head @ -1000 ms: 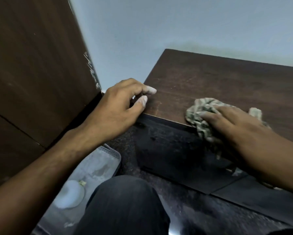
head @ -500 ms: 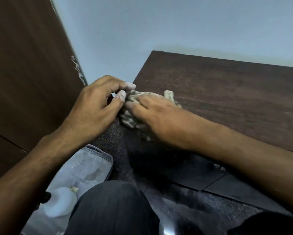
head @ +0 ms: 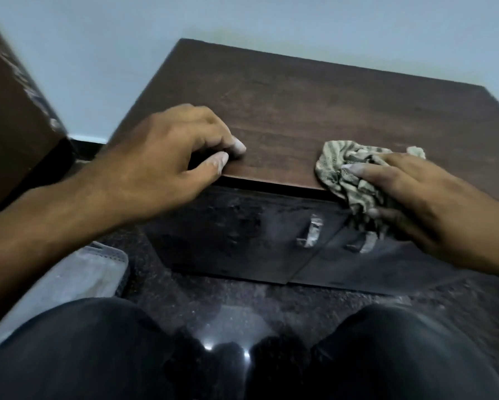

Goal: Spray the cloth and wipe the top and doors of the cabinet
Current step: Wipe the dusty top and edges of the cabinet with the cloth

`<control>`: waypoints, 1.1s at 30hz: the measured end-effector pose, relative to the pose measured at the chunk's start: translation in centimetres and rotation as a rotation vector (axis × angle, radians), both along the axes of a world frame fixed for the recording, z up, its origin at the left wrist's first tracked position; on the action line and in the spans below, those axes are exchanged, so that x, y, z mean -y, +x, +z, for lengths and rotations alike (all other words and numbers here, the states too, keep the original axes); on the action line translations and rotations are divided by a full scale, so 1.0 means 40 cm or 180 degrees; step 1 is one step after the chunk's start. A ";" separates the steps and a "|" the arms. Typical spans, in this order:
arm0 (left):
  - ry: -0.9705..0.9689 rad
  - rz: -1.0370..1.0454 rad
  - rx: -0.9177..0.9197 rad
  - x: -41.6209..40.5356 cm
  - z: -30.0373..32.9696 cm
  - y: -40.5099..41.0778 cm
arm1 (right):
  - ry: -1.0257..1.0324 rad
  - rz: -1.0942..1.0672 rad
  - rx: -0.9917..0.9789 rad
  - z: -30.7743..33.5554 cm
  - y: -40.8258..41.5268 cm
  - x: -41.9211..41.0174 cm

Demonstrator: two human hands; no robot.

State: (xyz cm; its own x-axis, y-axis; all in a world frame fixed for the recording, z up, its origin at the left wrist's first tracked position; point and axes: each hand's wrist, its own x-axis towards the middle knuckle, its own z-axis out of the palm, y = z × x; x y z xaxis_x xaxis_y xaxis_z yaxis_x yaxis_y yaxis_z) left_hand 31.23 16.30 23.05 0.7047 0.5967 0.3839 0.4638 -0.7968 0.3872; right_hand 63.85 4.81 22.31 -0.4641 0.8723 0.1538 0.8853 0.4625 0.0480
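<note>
The cloth [head: 355,180] is being carried rightward along the cabinet [head: 329,111] front edge, gripped by the right hand [head: 421,197]; the left hand [head: 167,168] is bracing, curled on that edge.

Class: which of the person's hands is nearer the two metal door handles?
Right. The right hand, holding the cloth, is just above the handles; the left hand grips the cabinet top's front-left edge, farther away.
</note>
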 end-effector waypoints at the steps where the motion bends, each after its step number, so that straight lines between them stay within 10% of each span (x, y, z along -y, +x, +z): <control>1: 0.0080 -0.0120 -0.0061 -0.002 -0.002 0.018 | -0.0039 -0.0080 -0.0011 0.002 0.000 0.004; 20: 0.0867 -0.0837 -0.0070 -0.026 -0.082 0.086 | 0.0054 -0.0703 -0.0206 -0.027 -0.062 0.007; 33: 0.1540 -0.0126 -0.0045 0.039 -0.068 0.113 | 0.0750 -0.0927 -0.0596 -0.075 -0.062 0.143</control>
